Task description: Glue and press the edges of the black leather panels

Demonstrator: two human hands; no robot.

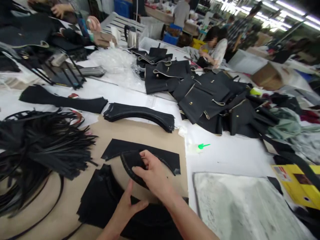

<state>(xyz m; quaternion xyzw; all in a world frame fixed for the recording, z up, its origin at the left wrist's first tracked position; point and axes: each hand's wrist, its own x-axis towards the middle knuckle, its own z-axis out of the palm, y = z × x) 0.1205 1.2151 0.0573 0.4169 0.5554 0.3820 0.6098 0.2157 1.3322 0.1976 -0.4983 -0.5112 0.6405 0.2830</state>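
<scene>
A curved black fabric piece (pixel 130 162) is pinched between the thumb and fingers of my right hand (pixel 153 171), above the brown board. Below it, my left hand (pixel 128 203) has its fingers apart and holds nothing that I can see; it is over a stack of black cut pieces (pixel 93 196). Whether its fingertips touch the stack is unclear. Just beyond my right hand lies a flat black piece (pixel 145 147) with a curved near edge. Farther off, a thick stack of curved black strips (pixel 140 115) rests at the board's far edge.
Bundled black straps (pixel 42 143) spread at the left. A black bag-panel pile (pixel 200 93) covers the far right. Nearer are a small green-tipped bottle (pixel 198 147), a whitish slab (pixel 240 203) and a yellow box (pixel 297 185). A kettle (pixel 132 37) and other people are behind.
</scene>
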